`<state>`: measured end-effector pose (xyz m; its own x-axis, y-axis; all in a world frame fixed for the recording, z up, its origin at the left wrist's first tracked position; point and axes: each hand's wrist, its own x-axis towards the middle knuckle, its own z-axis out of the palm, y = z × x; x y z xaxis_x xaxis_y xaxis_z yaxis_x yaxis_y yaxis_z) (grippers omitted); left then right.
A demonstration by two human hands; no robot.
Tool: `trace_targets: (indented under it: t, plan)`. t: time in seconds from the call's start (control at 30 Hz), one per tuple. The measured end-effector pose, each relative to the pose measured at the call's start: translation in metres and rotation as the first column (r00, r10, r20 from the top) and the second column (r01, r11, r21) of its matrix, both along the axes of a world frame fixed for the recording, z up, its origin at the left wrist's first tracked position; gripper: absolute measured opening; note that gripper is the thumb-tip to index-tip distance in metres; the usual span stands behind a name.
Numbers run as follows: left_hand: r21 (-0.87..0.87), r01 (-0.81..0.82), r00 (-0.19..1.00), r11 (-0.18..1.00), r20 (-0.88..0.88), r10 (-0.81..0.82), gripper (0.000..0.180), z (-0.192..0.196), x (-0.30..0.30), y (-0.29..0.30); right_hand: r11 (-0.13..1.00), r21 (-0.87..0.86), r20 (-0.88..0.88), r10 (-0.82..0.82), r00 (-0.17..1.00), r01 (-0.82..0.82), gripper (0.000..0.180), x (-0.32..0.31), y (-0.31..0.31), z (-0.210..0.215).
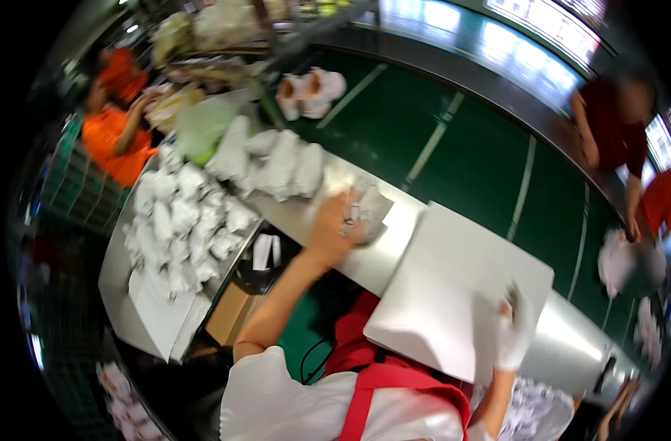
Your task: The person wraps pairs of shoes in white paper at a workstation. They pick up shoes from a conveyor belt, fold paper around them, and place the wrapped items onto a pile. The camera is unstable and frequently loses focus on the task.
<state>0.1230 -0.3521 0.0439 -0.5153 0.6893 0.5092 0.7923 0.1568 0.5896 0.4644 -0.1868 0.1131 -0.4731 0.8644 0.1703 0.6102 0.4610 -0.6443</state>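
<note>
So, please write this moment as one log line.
left hand: at grey-white bundle | right hand: white-gloved, over white sheets | right-hand contact: unclear, blurred

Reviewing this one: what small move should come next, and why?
Probably the right hand should grasp the white paper: it is over the paper, near its right edge, while the left hand is at the grey bundle.
</note>
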Motion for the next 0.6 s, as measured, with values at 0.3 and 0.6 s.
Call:
trace_targets:
  t: [0.3, 0.6]
  plan:
    - [-0.261, -0.337, 0.926, 0.905, -0.269, 0.267, 0.052, -0.055, 0.023, 0.038, 0.945, 0.243, 0.179, -0.264, 0.948, 0.217, 0.044, 0.028, -0.019, -0.016]
    - [-0.074, -0.348, 0.718, 0.935, 0.619, 0.317, 0.029, -0.057, -0.005, 0.021, 0.944, 0.262, 0.336, -0.284, 0.898, 0.2, 0.041, 0.029, -0.009, -0.005]
